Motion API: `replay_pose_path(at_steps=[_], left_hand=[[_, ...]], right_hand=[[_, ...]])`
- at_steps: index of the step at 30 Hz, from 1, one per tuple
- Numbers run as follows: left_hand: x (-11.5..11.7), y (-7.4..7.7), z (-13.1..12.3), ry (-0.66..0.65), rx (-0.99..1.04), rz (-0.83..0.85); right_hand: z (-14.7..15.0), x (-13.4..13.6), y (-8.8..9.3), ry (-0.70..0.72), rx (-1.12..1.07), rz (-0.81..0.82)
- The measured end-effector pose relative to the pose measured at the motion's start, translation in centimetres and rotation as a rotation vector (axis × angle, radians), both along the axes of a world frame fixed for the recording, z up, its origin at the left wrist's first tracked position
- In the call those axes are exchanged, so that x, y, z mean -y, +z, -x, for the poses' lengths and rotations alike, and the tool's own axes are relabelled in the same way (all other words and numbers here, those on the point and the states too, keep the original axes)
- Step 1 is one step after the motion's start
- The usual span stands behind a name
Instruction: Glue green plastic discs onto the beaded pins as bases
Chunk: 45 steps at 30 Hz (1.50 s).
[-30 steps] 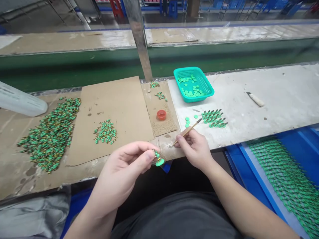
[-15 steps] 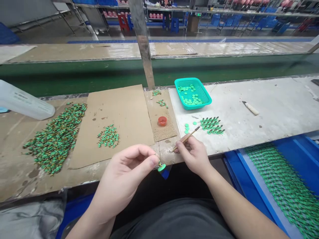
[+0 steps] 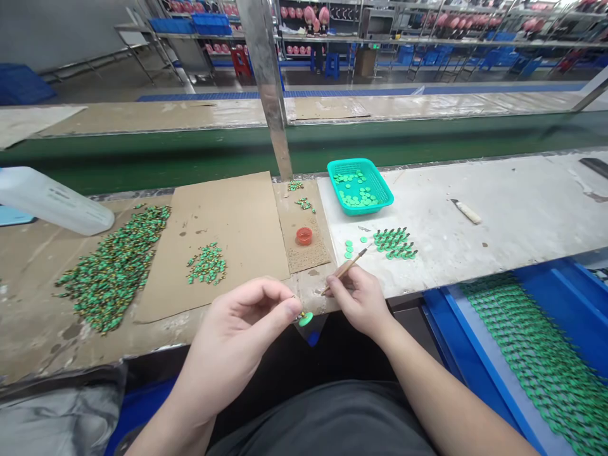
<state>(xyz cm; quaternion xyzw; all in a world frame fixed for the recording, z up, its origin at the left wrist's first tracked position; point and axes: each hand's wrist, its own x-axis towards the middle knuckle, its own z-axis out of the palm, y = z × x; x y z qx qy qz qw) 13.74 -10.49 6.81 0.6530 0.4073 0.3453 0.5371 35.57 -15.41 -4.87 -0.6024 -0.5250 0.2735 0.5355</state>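
Note:
My left hand pinches a small piece with a green disc base between thumb and fingertips, just past the bench's front edge. In my right hand is a thin wooden brush, its dark tip pointing up and right. A red cap stands on the small cardboard beyond my hands. Loose green discs lie near the brush tip, beside rows of discs with small dark-topped figures standing on them. Farther back a teal basket holds more green discs.
At left are a large pile of small green pieces, a smaller pile on cardboard and a white bottle. A knife lies at right. A metal post rises behind. A blue tray holds many green pieces.
The view has tilted up slightly, so the bench sits lower in the picture. My right hand and the brush have shifted slightly left, and the green disc in my left hand has tilted a little.

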Motion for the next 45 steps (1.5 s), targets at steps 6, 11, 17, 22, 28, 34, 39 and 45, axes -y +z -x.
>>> replay_pose_path(at_steps=[6, 11, 17, 22, 28, 34, 39, 45], left_hand=[[-0.5, -1.2, -0.4, 0.013, -0.064, 0.024], [-2.4, -5.0, -0.6, 0.075, -0.278, -0.187], [-3.4, -8.5, -0.5, 0.027, -0.360, -0.289], [-3.4, -9.1, -0.1, -0.023, -0.407, -0.441], [-3.9, -9.1, 0.3, -0.106, -0.412, -0.558], [-4.5, -8.9, 0.4, -0.244, -0.431, -0.580], [-4.7, -9.0, -0.1, -0.249, -0.457, -0.631], [-4.2, -9.6, -0.1, -0.200, -0.449, -0.630]], right_hand=[[-0.1, -0.1, 0.0, 0.010, 0.006, -0.022], [-0.2, -0.1, 0.1, 0.013, 0.020, -0.033], [-0.5, -0.1, 0.3, 0.022, 0.023, -0.028], [-0.5, -0.3, 0.2, 0.037, 0.006, -0.100], [-0.5, -0.4, 0.3, 0.036, 0.022, -0.120], [-0.6, -0.3, 0.2, 0.047, 0.043, -0.144], [-0.6, -0.3, 0.2, 0.060, 0.052, -0.113], [-0.3, -0.6, 0.7, 0.131, 0.123, -0.144]])
